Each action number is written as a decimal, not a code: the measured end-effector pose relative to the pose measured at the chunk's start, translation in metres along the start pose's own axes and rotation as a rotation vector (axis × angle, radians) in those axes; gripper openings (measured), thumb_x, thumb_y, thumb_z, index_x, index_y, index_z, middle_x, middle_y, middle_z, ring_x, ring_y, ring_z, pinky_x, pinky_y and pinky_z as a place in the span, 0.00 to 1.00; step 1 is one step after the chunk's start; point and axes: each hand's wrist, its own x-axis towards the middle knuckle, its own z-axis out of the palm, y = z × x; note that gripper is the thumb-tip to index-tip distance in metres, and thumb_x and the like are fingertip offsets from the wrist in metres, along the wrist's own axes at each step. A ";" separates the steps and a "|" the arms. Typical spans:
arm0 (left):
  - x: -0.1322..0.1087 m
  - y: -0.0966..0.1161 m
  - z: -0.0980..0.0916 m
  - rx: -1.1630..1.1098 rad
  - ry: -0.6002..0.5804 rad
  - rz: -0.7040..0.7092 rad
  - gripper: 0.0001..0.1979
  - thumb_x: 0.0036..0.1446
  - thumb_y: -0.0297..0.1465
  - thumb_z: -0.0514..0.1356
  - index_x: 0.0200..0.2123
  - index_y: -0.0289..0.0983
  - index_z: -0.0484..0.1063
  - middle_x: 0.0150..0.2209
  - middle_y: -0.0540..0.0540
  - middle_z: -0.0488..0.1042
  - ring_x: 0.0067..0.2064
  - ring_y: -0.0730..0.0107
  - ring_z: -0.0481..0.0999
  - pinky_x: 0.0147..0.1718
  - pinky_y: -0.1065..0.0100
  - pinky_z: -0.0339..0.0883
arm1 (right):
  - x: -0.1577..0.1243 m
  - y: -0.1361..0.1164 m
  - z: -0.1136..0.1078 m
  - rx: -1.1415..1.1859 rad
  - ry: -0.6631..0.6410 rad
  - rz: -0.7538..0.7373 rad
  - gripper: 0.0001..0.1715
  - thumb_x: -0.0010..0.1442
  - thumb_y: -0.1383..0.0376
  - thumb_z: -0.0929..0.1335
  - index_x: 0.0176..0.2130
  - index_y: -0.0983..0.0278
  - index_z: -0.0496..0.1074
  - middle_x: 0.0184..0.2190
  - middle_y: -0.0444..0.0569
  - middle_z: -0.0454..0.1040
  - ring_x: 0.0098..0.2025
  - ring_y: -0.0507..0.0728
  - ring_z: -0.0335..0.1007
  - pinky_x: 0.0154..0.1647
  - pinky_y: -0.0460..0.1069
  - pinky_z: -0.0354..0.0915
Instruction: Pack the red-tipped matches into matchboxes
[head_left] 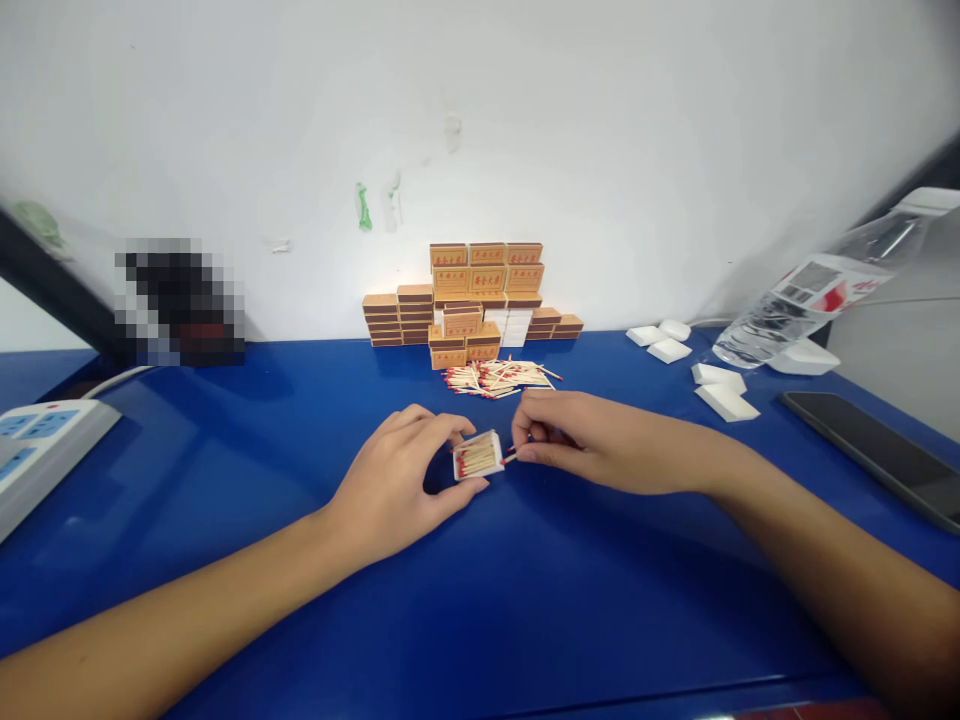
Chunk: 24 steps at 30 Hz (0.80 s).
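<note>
My left hand grips a small white matchbox tray between thumb and fingers, and the tray is filled with red-tipped matches. My right hand is pinched on a match at the tray's right edge. Both hands rest on the blue table. Behind them lies a loose pile of matches.
Stacks of brown matchboxes stand against the white wall. Several empty white trays lie at the right, near a plastic water bottle and a dark phone. A white power strip sits at the left edge.
</note>
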 end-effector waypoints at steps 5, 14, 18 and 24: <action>0.001 0.000 0.000 0.005 -0.005 -0.013 0.19 0.61 0.37 0.70 0.52 0.41 0.71 0.45 0.47 0.81 0.47 0.59 0.76 0.48 0.56 0.71 | -0.001 -0.007 0.009 0.008 0.045 -0.058 0.10 0.74 0.60 0.63 0.43 0.61 0.71 0.43 0.48 0.76 0.39 0.55 0.69 0.40 0.51 0.63; -0.001 -0.003 0.001 -0.011 -0.002 0.005 0.25 0.59 0.43 0.72 0.55 0.42 0.71 0.44 0.46 0.81 0.47 0.57 0.77 0.48 0.54 0.73 | 0.000 -0.013 0.003 -0.117 0.253 -0.103 0.07 0.72 0.62 0.65 0.39 0.61 0.70 0.39 0.49 0.74 0.38 0.55 0.67 0.38 0.51 0.61; -0.002 -0.003 0.002 0.003 0.012 0.019 0.26 0.59 0.44 0.72 0.55 0.41 0.71 0.45 0.45 0.81 0.47 0.57 0.78 0.48 0.54 0.73 | 0.004 -0.023 0.020 -0.167 0.253 -0.142 0.02 0.69 0.67 0.67 0.41 0.62 0.71 0.43 0.49 0.75 0.39 0.55 0.70 0.39 0.50 0.62; -0.001 -0.003 0.002 0.013 0.007 0.011 0.26 0.58 0.43 0.73 0.55 0.41 0.71 0.44 0.45 0.81 0.47 0.55 0.78 0.48 0.53 0.73 | 0.007 -0.017 0.031 -0.257 0.201 -0.158 0.06 0.70 0.69 0.66 0.43 0.64 0.74 0.43 0.51 0.74 0.38 0.55 0.70 0.39 0.51 0.62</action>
